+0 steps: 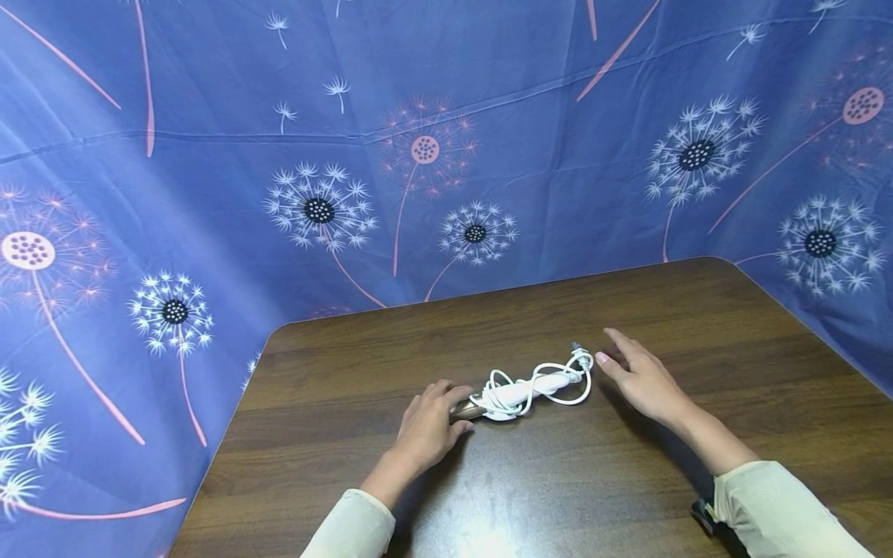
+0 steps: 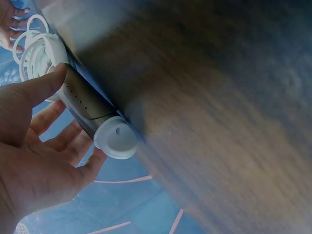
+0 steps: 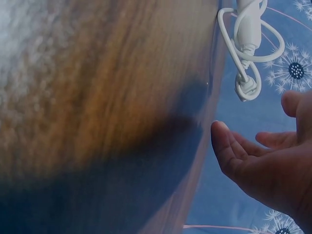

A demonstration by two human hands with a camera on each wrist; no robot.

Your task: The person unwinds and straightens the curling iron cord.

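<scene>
A slim styling tool (image 1: 516, 394) with a white handle and a metallic barrel (image 2: 85, 105) lies on the dark wooden table (image 1: 558, 496), its white cord (image 1: 568, 397) looped around it. My left hand (image 1: 456, 411) is at the barrel end. Its thumb (image 2: 46, 83) touches the barrel and its fingers lie straight behind it, near the white end cap (image 2: 117, 141). At the other end my right hand (image 1: 614, 353) hovers with relaxed fingers, beside the plug (image 3: 247, 87) and holding nothing. The right wrist view shows that hand (image 3: 253, 126) a short gap away from the plug.
A blue cloth with a dandelion print (image 1: 432, 155) hangs behind and around the table. The table's far edge (image 1: 488, 293) and rounded corners border the cloth. Bare wood lies in front of the tool and to both sides.
</scene>
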